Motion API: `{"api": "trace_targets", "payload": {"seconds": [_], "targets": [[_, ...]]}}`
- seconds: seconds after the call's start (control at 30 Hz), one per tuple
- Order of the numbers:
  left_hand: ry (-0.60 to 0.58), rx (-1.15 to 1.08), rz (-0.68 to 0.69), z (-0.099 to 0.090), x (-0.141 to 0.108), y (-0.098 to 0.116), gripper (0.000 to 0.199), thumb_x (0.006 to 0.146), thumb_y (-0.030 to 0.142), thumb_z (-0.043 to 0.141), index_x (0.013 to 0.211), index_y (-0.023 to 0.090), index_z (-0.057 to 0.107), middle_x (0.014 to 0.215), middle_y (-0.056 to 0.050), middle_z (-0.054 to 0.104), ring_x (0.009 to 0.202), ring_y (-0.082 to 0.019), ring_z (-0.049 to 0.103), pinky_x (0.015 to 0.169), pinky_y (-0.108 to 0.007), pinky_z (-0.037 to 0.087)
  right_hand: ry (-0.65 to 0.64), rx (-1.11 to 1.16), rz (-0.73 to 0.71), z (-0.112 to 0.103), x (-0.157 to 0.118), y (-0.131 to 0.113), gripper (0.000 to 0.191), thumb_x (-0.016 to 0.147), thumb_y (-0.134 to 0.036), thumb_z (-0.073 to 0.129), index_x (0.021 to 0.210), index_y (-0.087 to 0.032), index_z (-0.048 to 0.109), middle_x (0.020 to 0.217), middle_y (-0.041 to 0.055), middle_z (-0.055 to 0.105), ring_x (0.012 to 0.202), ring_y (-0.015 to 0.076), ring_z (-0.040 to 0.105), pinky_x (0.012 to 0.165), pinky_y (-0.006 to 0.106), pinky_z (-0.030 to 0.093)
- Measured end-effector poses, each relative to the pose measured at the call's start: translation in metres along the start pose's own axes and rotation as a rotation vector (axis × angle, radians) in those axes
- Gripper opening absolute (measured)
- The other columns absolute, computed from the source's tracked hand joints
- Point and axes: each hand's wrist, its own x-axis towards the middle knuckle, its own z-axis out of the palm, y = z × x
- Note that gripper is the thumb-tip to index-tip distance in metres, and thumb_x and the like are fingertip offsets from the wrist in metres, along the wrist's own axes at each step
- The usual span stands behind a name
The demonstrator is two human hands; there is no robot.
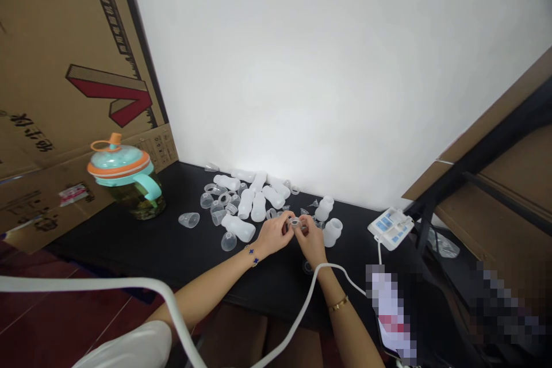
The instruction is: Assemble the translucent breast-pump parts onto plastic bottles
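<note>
My black worktop runs along a white wall, with a cardboard sheet leaning at its left end and red floor tiles below. Right of centre, my left hand and right hand pinch a small clear plastic ring between their fingertips, its opening upward. About ten frosted plastic bottles lie behind and beside my hands, among clear cups too jumbled to count.

- A white plaster wall fills the middle of the view, with a small chipped mark near its top edge.
- Soft light brightens the wall low down, just above the table.
- A black-topped table stands against the wall.
- Printed cardboard sheets lean at the left.
- A brown cardboard panel with a black frame bar sits at the right.
- Dark red floor tiles show at lower left.
</note>
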Motion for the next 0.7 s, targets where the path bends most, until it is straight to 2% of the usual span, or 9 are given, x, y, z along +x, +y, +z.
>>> {"api": "trace_targets", "payload": {"seconds": [0.5, 0.7], "targets": [[0.003, -0.056, -0.012, -0.0010, 0.0021, -0.0024, 0.023, 0.095, 0.032, 0.047, 0.112, 0.024, 0.061, 0.067, 0.002, 0.063, 0.055, -0.016, 0.059, 0.057, -0.027, 0.040, 0.019, 0.057, -0.013, 0.0030, -0.0003, 0.0017, 0.025, 0.090, -0.047, 0.057, 0.096, -0.023, 0.058, 0.074, 0.0014, 0.072, 0.065, 0.0207, 0.068, 0.061, 0.029, 0.049], [0.002, -0.075, -0.022, -0.0027, 0.0027, -0.0014, 0.022, 0.095, 0.032, 0.049, 0.109, 0.024, 0.062, 0.065, 0.003, 0.062, 0.056, -0.016, 0.057, 0.056, -0.027, 0.039, 0.004, 0.066, -0.021, 0.0027, -0.0015, 0.0003, 0.028, 0.093, -0.050, 0.053, 0.098, -0.022, 0.057, 0.068, 0.0003, 0.068, 0.061, 0.0206, 0.065, 0.058, 0.029, 0.046]]}}
